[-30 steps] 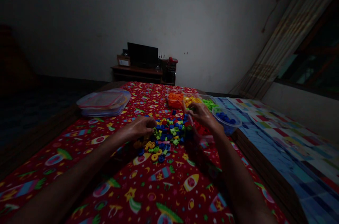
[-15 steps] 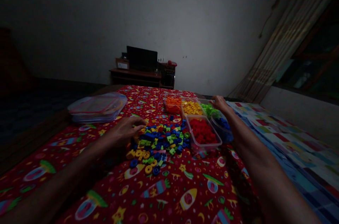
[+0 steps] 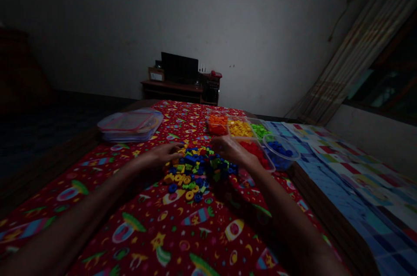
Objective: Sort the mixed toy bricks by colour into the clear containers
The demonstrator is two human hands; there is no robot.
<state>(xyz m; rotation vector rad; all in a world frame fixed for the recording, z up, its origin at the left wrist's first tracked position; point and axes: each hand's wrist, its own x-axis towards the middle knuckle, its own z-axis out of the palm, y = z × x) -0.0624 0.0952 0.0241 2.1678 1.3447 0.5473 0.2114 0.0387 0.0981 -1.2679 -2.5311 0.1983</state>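
Note:
A mixed pile of blue, green and yellow toy building bricks [image 3: 193, 165] lies on a red cloth with a rocket print. My left hand [image 3: 163, 154] is at the pile's left edge, its thumb and fingers stretched forward and apart. Over the right side of the pile reaches my right hand [image 3: 230, 147], bent downward, with its fingertips hidden in dimness and shadow. Beside it a clear box of red bricks [image 3: 256, 152] is partly covered by the hand and forearm. A round tub of blue bricks [image 3: 280, 149] stands to its right.
Behind the red box stand containers of orange bricks [image 3: 218, 124], yellow bricks [image 3: 239, 128] and green bricks [image 3: 259, 130]. Stacked clear lids [image 3: 130, 124] lie at the left. A monitor [image 3: 180, 68] sits on a far desk. Patterned bedding [image 3: 352, 158] spreads out at the right.
My right hand has come back from the green-brick container to the mixed pile. My left hand stays by the pile's left edge. The view has shifted slightly.

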